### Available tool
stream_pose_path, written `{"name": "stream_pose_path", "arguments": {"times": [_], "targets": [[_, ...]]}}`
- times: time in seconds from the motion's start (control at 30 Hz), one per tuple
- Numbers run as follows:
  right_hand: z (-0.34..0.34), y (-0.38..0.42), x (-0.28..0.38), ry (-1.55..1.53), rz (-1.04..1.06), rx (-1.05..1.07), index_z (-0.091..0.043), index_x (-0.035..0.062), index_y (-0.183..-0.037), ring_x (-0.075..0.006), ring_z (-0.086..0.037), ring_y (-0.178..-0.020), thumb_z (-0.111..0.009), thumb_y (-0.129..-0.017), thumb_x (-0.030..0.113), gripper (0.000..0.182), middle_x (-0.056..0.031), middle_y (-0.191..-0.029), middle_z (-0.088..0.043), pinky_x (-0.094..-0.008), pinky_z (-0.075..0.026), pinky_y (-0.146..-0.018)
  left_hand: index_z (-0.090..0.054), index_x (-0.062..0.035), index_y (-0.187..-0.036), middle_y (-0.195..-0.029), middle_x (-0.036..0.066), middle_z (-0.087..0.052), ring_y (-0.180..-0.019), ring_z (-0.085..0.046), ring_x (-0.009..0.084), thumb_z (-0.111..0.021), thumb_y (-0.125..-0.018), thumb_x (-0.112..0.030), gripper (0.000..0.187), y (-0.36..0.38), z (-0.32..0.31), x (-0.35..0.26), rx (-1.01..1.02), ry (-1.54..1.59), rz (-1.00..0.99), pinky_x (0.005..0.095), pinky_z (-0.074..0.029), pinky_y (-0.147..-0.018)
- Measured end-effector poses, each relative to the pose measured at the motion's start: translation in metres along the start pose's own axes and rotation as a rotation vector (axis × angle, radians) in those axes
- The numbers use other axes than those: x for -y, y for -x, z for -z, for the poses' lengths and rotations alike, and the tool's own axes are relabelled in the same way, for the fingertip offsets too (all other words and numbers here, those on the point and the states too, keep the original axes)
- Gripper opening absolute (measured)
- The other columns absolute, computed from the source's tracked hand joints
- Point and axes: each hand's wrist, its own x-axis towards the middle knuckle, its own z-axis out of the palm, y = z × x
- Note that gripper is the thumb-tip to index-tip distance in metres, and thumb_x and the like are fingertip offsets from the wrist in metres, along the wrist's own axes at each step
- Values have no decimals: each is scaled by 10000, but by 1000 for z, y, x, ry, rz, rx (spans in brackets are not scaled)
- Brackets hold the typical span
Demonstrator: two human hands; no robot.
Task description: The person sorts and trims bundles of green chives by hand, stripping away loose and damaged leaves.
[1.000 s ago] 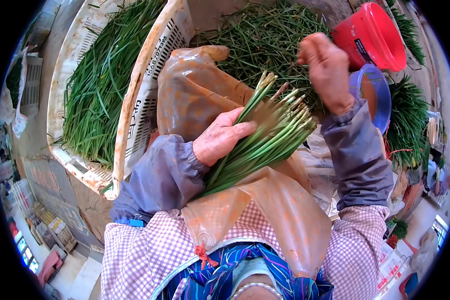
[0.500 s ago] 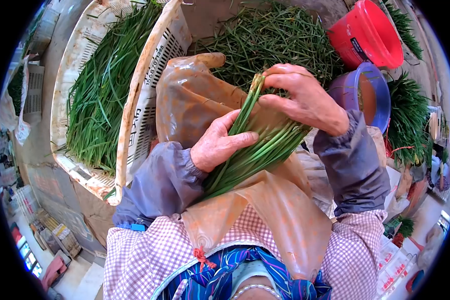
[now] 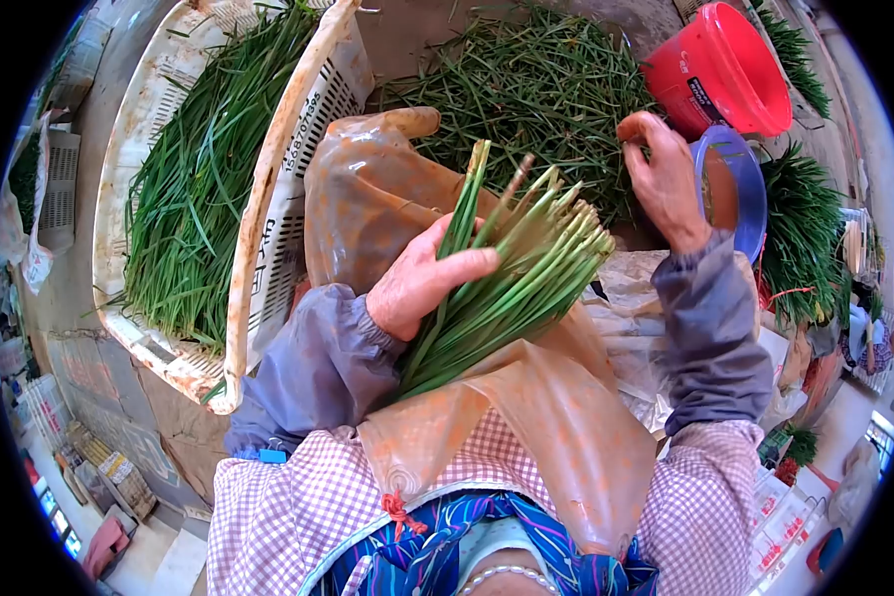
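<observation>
My left hand is closed around a bunch of garlic chives, its thumb laid across the stalks. The pale cut ends point up and away, with a few stalks standing apart near the thumb. The leafy part runs down onto the orange-spotted plastic apron over my lap. Off to the right, my right hand hangs beside the heap of loose green trimmings, fingers curled but parted from the thumb. I see nothing between them.
A white plastic crate full of long green leaves stands at the left. A red bucket and a purple basin holding brownish water are at the right. More bundled greens lie beyond the basin.
My right hand has left the stalk tips and moved right, toward the basin. The cut ends now show fully and fan out more. My left hand keeps its hold.
</observation>
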Motion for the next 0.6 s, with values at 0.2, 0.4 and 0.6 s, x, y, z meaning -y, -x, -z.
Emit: {"name": "stream_pose_path", "arguments": {"times": [0.2, 0.4, 0.6], "targets": [[17, 23, 72, -715, -133, -69, -598, 2, -875, -202, -623, -817, -643, -798, -21, 91, -108, -852, -632, -331, -499, -716, -485, 2, -1244, -1105, 79, -608, -967, -600, 163, -619, -872, -129, 416, 3, -9, -1, -39, -90, -52, 311, -487, -881], [9, 28, 87, -195, 435, 25, -604, 34, -821, -306, -589, -858, -690, -703, 35, 147, -93, -847, -608, -449, -446, -855, -523, -23, -1174, -996, 67, -631, -834, -624, 140, -528, -899, -93, 284, -1, -1, 5, -131, 160, 48, 297, -533, -753], [19, 58, 93, 6, 350, 62, -614, 92, -787, -244, -583, -898, -707, -679, 90, 143, -36, -859, -594, -486, -367, -963, -518, -51, -1159, -890, 3, -573, -747, -542, 88, -543, -877, -135, 295, -1, -1, 3, -127, 174, 57, 258, -471, -651]]}}
